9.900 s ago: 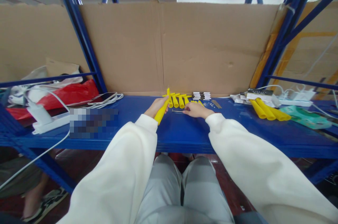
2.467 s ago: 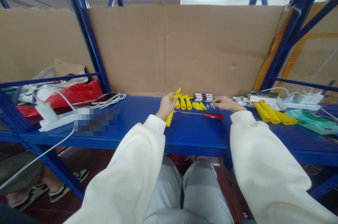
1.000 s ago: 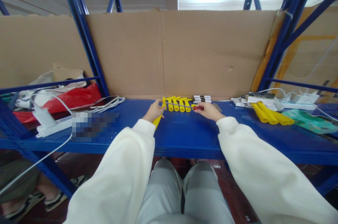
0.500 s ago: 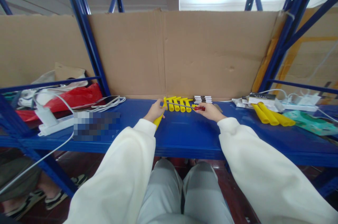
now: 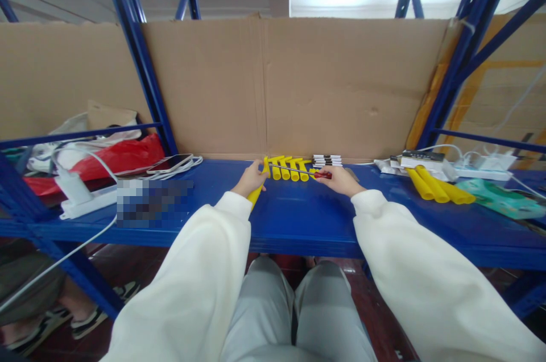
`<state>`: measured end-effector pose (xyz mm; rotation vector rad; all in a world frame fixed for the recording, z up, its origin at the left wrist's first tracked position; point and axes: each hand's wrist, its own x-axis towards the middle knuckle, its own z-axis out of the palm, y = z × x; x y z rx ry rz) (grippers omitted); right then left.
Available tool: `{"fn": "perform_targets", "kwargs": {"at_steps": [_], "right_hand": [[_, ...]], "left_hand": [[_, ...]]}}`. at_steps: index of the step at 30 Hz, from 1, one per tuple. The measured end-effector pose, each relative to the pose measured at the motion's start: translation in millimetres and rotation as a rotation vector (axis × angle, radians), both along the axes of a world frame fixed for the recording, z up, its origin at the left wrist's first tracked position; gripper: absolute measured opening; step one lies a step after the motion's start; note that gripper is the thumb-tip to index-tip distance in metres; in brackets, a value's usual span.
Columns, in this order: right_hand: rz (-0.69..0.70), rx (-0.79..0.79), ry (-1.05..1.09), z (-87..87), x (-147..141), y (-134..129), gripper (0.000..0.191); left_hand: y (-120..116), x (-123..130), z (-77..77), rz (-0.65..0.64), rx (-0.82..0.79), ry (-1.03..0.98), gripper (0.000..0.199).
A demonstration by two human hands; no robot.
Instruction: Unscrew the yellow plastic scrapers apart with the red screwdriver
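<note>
My left hand [image 5: 251,178] is closed around a yellow piece [image 5: 256,196], whose wider end points down toward me. In my right hand [image 5: 341,181] is a screwdriver with a red handle [image 5: 325,175]. Its long metal shaft [image 5: 294,169] points left, and the tip reaches the upper part of the held yellow piece. Just behind the shaft, several yellow tubular pieces [image 5: 294,175] lie side by side on the blue table [image 5: 298,214]. A small stack of black-and-white items [image 5: 327,161] sits behind my right hand.
On the right lie loose yellow tubes [image 5: 430,186], a green packet [image 5: 501,197] and a white power strip [image 5: 482,172]. At the left are a phone [image 5: 170,163], another power strip [image 5: 89,203] and a red bag [image 5: 119,160]. Cardboard [image 5: 341,83] stands behind. A person's feet show lower left.
</note>
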<state>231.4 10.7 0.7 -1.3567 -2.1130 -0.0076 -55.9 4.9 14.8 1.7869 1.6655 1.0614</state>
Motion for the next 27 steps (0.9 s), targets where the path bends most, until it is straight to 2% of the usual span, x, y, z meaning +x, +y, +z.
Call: {"fn": "perform_targets", "kwargs": {"at_steps": [12,20,23,27], "right_hand": [[-0.051,0.013,-0.056,7.1,-3,-9,0.015],[-0.193,0.087,-0.188,12.9,-9,-16,0.011],[-0.264,0.017,-0.288,19.9,-15,-20,0.013],[-0.275,-0.133,-0.401,33.4,-23,-20,0.013]], "left_hand": [[1,0,-1.4,-0.001,0.05,0.011,0.034],[-2,2,0.7,-0.015,0.086,0.056,0.031],[-5,3,2.8,-0.026,0.087,0.083,0.032],[-9,5,3.9,-0.035,0.079,0.105,0.036]]}}
